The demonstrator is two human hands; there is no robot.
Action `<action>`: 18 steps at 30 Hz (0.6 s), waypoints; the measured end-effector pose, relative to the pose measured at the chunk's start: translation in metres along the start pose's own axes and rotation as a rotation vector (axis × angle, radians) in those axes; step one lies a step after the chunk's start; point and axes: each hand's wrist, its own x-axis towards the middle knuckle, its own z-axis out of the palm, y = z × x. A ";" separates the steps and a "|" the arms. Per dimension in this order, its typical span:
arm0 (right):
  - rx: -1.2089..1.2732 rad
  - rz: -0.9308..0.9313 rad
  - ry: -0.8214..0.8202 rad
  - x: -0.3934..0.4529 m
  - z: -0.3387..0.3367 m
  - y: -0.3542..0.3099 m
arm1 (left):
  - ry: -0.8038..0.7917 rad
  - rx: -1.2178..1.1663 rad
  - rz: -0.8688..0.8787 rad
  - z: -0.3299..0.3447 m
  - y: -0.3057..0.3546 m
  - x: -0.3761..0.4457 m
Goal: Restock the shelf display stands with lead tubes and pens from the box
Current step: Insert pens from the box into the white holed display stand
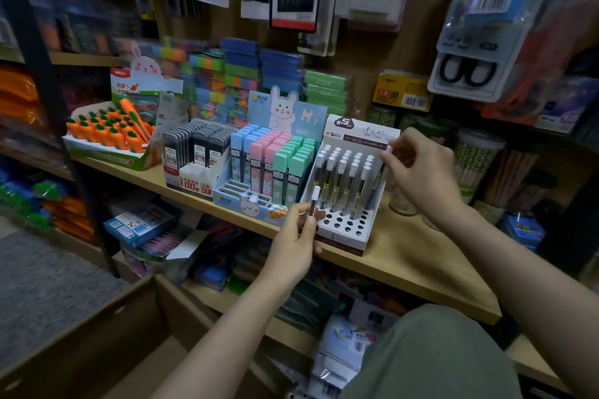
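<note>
A white display stand (343,227) with round holes sits on the wooden shelf; its back rows hold several white-capped lead tubes (343,172), its front holes are bare. My left hand (293,246) pinches one white-capped lead tube (313,201) upright, just in front of the stand's left edge. My right hand (418,172) is at the stand's right rear corner, its fingers curled on another tube (389,152) that is mostly hidden. The cardboard box (107,334) lies open at the lower left.
Left of the stand are a blue bunny stand (259,178) of pastel lead cases, a stand of black lead cases (194,155) and a carrot pen display (110,133). Clear jars of pencils (476,165) stand to the right. Packaged goods hang above; a lower shelf holds more stock.
</note>
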 end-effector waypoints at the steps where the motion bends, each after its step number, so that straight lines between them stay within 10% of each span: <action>1: -0.030 0.006 -0.021 0.002 0.000 0.000 | -0.001 0.005 -0.002 0.000 0.000 0.000; 18: -0.105 0.081 -0.008 -0.006 0.008 0.006 | -0.039 -0.154 -0.056 -0.005 0.006 -0.007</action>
